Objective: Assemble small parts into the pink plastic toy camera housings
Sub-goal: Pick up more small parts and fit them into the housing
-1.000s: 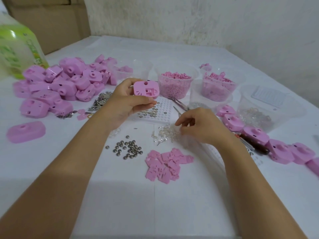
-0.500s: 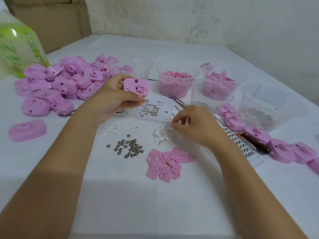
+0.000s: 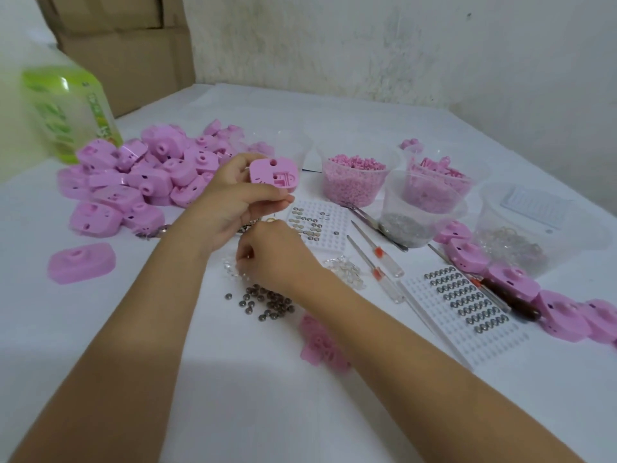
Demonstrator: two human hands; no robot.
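**Pink Camera Shell Held Up in the Left Hand**

Head view: The left hand (image 3: 230,208) holds one pink camera shell (image 3: 273,173) up above the white tabletop (image 3: 233,396). The thumb is below it and the fingers curl round its edge. The shell's face with a small hole points toward us.

The right hand (image 3: 273,252) is low, just under the left hand. Its knuckles are up and its fingers curl down onto some tiny clear bits (image 3: 230,264). I cannot tell if it has one in its fingers.

Little metal balls (image 3: 267,302) lie just in front of that hand. A big pile of pink shells (image 3: 143,182) sits on the left, near a green bottle (image 3: 66,108). Tubs of pink bits (image 3: 354,182) stand at the back. Two screwdrivers (image 3: 375,253) lie beside a white tray (image 3: 320,225).
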